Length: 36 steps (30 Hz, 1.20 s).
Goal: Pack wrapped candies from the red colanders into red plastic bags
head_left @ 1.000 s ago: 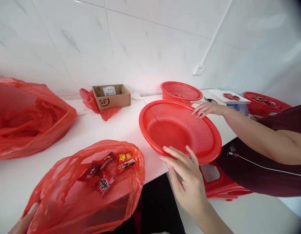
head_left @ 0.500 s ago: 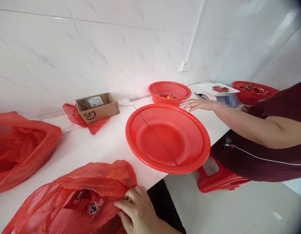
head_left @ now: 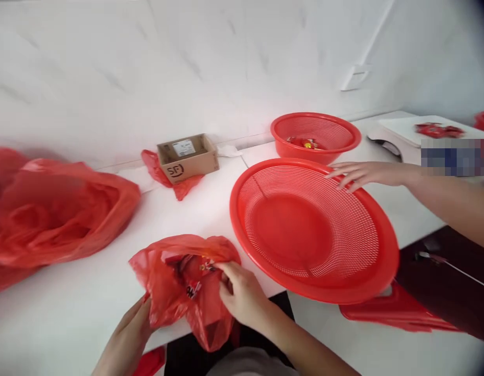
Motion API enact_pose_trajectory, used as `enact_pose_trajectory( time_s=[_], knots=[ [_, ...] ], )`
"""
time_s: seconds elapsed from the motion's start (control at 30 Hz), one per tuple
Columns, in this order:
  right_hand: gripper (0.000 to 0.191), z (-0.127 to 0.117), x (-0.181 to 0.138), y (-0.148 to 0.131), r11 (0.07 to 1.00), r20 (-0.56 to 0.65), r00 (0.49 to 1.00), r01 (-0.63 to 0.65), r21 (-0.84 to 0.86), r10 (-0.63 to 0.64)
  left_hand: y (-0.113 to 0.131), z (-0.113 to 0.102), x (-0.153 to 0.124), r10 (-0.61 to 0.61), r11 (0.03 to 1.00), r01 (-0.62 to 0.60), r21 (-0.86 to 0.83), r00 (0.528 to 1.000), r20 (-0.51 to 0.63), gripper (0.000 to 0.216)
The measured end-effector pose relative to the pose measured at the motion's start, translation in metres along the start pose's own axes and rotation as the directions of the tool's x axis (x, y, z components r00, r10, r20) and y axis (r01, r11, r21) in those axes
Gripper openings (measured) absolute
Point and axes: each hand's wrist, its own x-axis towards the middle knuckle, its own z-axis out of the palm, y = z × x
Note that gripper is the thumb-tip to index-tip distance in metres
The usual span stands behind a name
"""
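Note:
A thin red plastic bag [head_left: 167, 297] sits at the table's front edge, its mouth open toward me. Printed red packets [head_left: 190, 271] show inside it. My left hand [head_left: 132, 331] grips the bag's left side, fingers partly hidden behind the plastic. On the opposite side my right hand [head_left: 244, 292] is closed on the bag's rim, thumb and fingers pinching it. Just right of the bag, a large red mesh basket [head_left: 292, 224] stands tilted with nothing in it. Another person's hand [head_left: 363, 173] rests on its far rim.
A second red basket [head_left: 316, 156] with some packets stands behind. A small cardboard box [head_left: 192, 166] sits on red plastic near the wall. At left lies a large red bag [head_left: 108, 209]. A white scale [head_left: 406, 136] bears packets. A red stool [head_left: 398, 313] stands below.
My left hand has come into view on the bag's left side. The bag is gathered smaller between my hands. My view has shifted, and the other person's hand now overlaps the large basket's rim.

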Motion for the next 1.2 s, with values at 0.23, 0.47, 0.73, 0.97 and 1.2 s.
enact_pose_trajectory(
  time_s=[0.23, 0.47, 0.73, 0.97, 1.2],
  knots=[
    [0.005, -0.007, 0.010, -0.002, 0.944, 0.035, 0.989, -0.146, 0.297, 0.142, 0.030, -0.053, -0.012, 0.007, 0.960, -0.060, -0.274, 0.982, -0.191, 0.030],
    [0.021, -0.066, 0.074, -0.065, 0.944, -0.295, 0.955, 0.065, 0.323, 0.036, 0.112, -0.061, -0.024, 0.239, 0.865, -0.293, -0.408, 0.954, -0.179, 0.012],
    [0.024, -0.103, 0.102, -0.111, 0.953, -0.387, 0.911, 0.232, 0.193, -0.144, 0.143, -0.048, -0.021, 0.480, 0.746, -0.438, -0.502, 0.876, -0.051, 0.013],
    [0.035, -0.116, 0.144, -0.100, 0.993, -0.440, 0.895, 0.105, 0.057, -0.069, 0.145, -0.025, -0.016, 0.562, 0.770, -0.466, -0.437, 0.818, 0.118, 0.014],
    [0.027, -0.147, 0.172, -0.106, 0.940, -0.410, 0.910, 0.089, 0.330, 0.058, 0.175, -0.013, -0.019, 0.684, 0.705, -0.614, -0.355, 0.722, 0.108, 0.014]
  ],
)
